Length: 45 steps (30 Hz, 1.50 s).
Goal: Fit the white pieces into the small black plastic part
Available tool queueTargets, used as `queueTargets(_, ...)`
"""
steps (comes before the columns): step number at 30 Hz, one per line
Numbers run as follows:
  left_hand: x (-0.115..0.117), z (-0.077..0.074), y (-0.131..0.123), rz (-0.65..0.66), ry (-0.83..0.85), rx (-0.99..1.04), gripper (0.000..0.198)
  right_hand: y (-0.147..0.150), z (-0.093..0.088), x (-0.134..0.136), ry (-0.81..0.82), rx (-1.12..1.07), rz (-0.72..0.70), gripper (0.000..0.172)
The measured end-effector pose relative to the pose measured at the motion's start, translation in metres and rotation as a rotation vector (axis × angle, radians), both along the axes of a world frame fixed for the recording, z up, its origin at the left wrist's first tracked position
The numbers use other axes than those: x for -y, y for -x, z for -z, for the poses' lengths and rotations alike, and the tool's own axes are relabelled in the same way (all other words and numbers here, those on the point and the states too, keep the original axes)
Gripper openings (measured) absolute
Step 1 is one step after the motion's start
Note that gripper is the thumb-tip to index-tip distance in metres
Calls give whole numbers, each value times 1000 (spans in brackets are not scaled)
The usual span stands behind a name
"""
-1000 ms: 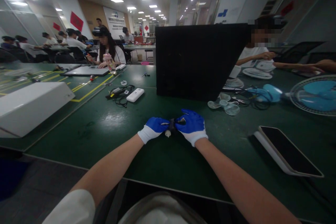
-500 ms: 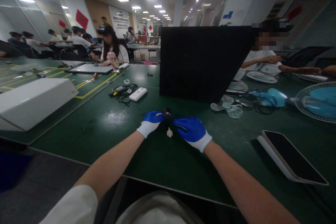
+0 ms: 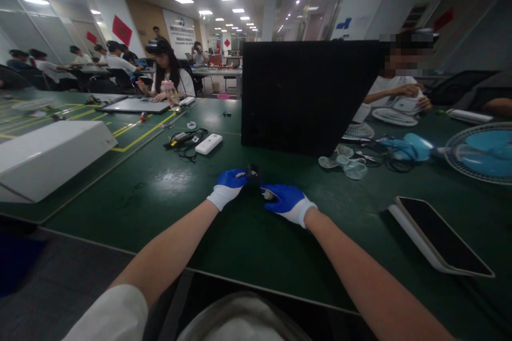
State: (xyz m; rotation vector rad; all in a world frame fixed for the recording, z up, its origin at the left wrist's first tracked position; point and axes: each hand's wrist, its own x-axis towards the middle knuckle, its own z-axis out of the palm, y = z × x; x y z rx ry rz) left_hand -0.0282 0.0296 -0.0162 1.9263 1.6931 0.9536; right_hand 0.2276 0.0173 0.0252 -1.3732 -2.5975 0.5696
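Observation:
Both of my hands wear blue-and-white work gloves over the green table point(image 3: 180, 229). My left hand point(image 3: 231, 185) is closed on a small black part point(image 3: 253, 173), too dark and blurred to name. Close to its right, my right hand point(image 3: 288, 203) pinches a small pale knob-like piece point(image 3: 268, 195) between thumb and fingers. A narrow gap separates the pale piece from the black part. The gloved fingers hide some of each piece.
A black upright panel point(image 3: 296, 96) stands beyond my hands. Left lie a white power bank-like box point(image 3: 208, 144), black cables point(image 3: 186, 141) and a white box point(image 3: 56, 154). Right are clear fan blades point(image 3: 344, 161), a blue fan point(image 3: 486, 152) and a dark-screened device point(image 3: 444, 234). People sit behind.
My right hand has moved slightly down and left and taken hold of the pale piece, which was by itself below the black part. My left hand keeps its grip.

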Motion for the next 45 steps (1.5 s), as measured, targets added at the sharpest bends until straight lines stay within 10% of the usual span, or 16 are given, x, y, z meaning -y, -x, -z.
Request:
queueTargets(18,6,-3,-5,174,65,-43,25,-31,-1,-26,24,-214,252,49)
queueTargets(27,6,-3,-6,209,64,-103,28,-36,-13,-24,124,23,188,36)
queueTargets(35,9,-7,-6,210,92,-72,30,-62,-15,-35,-21,-449,490,55)
queueTargets(45,13,-15,-9,205,84,-128,29,-29,-37,-20,95,269,478,56)
